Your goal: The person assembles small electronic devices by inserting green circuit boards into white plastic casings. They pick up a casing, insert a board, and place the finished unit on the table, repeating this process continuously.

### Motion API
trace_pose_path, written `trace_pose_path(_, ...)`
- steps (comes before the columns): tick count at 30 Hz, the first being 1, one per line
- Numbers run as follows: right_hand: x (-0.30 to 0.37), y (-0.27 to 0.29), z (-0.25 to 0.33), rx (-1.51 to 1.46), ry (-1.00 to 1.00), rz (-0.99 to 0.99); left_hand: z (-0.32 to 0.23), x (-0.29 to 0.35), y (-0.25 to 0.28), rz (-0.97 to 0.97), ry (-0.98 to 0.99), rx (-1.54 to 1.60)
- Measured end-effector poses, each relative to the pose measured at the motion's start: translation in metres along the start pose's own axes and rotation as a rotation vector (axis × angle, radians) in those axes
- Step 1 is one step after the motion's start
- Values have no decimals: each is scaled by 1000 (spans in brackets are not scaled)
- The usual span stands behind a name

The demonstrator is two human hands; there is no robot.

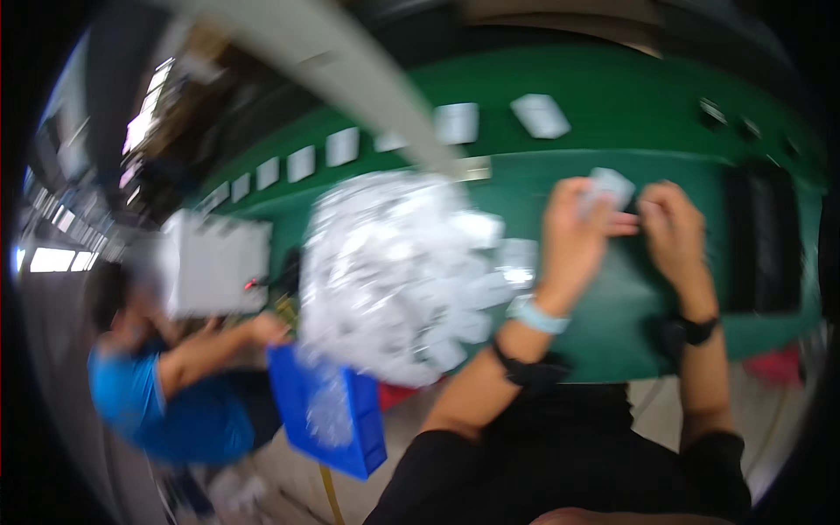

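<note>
A: State of the left hand (577, 232)?
B: Fingers closed on the packet (615, 184), a small whitish piece held above the table (630, 306).

A: Right hand (672, 223)?
B: Just beside it, fingers curled inward. Blur prevents telling whether it grips anything.

A: Items nearest the hands?
B: Left: the pile (376, 280), a broad heap of clear and white packets. Loose pieces at its edge lie near the left wrist. Right: a long black case (764, 236), near the right hand.

A: Beyond the hands?
B: A green belt (630, 105), with a row of white pieces (342, 147) spaced along it. Small dark pieces lie at its right end.

A: Obstructions?
B: A pale bar (350, 79) crosses the view from above, partly covering one white piece.

A: Far left?
B: A co-worker (175, 394) in a blue shirt, one arm reaching toward a blue bin (363, 420). Behind the bin stands a white box (219, 267).
</note>
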State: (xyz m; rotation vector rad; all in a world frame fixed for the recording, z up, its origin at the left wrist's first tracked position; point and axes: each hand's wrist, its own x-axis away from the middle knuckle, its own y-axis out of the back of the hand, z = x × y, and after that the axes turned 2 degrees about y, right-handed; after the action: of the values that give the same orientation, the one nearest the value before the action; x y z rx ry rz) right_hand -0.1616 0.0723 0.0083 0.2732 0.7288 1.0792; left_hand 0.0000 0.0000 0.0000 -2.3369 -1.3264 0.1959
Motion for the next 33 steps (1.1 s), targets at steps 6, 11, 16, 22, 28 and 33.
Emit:
trace_pose_path(6,19,65,-29,56,160,-168,32,-13,-84,170,89,-33)
trace_pose_path(11,22,57,-26,108,214,-254,20,-4,-74,278,204,208)
trace_pose_path(16,20,54,-24,151,227,-241,26,0,-69,245,114,-40)
trace_pose_path(22,20,55,-26,177,199,-250,32,0,-70,255,32,-242)
trace_pose_path(28,18,57,-21,-57,29,-255,27,-5,-72,210,46,-242)
trace_pose_path(33,22,61,-23,-638,-359,-82,21,-4,-77,151,114,-118)
